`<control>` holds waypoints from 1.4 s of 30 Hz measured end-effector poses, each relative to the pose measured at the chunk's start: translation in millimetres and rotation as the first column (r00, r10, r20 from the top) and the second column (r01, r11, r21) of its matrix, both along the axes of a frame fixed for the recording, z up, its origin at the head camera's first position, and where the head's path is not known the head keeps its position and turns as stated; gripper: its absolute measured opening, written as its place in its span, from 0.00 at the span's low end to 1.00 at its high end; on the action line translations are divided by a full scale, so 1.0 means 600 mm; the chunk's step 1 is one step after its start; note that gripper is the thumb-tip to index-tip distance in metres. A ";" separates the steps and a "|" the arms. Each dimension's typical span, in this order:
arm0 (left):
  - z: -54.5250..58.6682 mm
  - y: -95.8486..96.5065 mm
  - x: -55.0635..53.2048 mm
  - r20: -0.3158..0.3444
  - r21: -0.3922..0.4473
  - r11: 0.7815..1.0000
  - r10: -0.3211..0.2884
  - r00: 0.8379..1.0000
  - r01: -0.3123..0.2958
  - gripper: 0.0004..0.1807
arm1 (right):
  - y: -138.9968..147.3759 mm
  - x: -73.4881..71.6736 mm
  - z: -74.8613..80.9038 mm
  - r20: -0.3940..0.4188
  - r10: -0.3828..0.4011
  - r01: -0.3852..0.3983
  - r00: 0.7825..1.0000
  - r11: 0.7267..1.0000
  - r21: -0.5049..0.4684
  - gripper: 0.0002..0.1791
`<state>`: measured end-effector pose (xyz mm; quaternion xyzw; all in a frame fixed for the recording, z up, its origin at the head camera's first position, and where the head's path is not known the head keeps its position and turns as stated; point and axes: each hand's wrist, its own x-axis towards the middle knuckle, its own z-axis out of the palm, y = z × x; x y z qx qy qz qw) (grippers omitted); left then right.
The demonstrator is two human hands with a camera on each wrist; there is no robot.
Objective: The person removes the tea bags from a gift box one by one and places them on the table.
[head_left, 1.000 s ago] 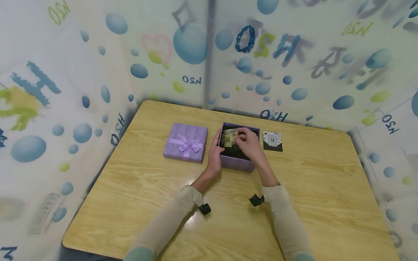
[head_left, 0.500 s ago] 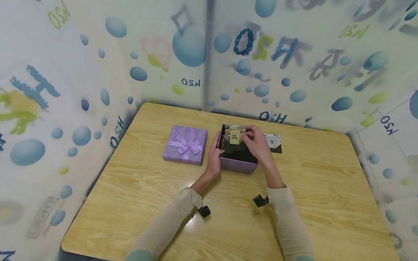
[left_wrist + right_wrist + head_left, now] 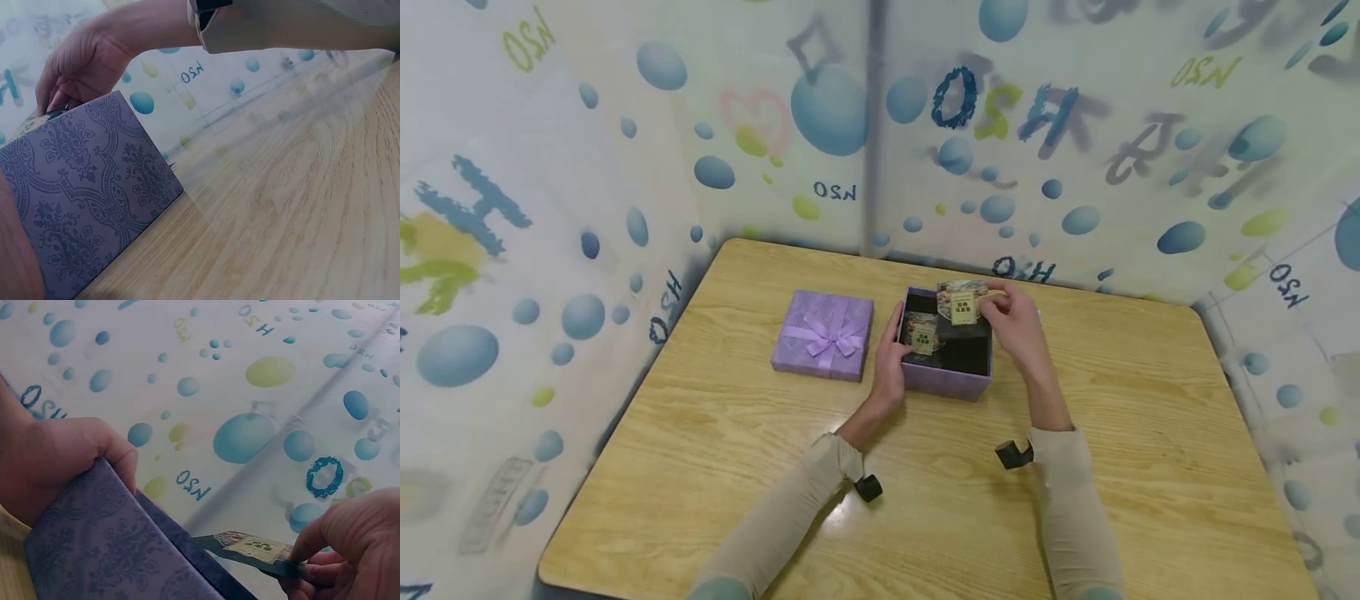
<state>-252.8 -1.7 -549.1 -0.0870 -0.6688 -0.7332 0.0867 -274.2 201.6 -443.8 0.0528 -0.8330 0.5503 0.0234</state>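
Note:
A purple patterned gift box (image 3: 946,384) stands lidless on the table, its inside black. My left hand (image 3: 889,371) grips its left wall, thumb over the rim; the right wrist view shows the fingers (image 3: 122,464) bent over the edge. My right hand (image 3: 1019,327) pinches the right edge of a flat black packet (image 3: 953,318) with a food picture and pale yellow label, held tilted over the box's back right part. Inside, at the left, lies a matching packet (image 3: 922,336). In the left wrist view, the box wall (image 3: 81,187) hides most of the held packet.
The box's purple lid (image 3: 824,335), tied with a ribbon bow, lies on the wooden table (image 3: 715,433) to the left. Behind the table stand walls (image 3: 760,75) printed with blue bubbles. The right hand covers the spot where another packet lay.
The right hand has lifted the packet and carried it rightward, uncovering the matching one in the box. The left hand keeps its grip on the box. The small packet at the right is now hidden.

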 end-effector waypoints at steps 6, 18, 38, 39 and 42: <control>0.001 0.002 0.002 0.000 0.012 1.000 0.010 1.000 -0.010 0.43 | 0.026 -0.004 0.002 0.001 -0.052 0.052 0.999 0.998 -0.032 0.26; 0.002 0.002 0.002 -0.001 0.009 1.000 0.014 1.000 -0.014 0.42 | 0.062 -0.002 0.015 0.012 -0.109 0.109 0.994 0.991 -0.077 0.25; 0.002 0.003 0.005 0.019 0.005 1.000 0.002 1.000 -0.002 0.43 | 0.105 0.001 0.016 0.065 -0.180 0.185 0.982 0.978 -0.091 0.26; 0.003 0.003 0.005 0.022 0.009 1.000 0.002 1.000 -0.002 0.43 | 0.109 -0.001 0.015 0.069 -0.188 0.194 0.980 0.976 -0.096 0.26; 0.004 0.002 0.004 0.026 0.013 1.000 0.004 1.000 -0.004 0.43 | 0.121 -0.004 0.012 0.072 -0.209 0.216 0.975 0.971 -0.103 0.26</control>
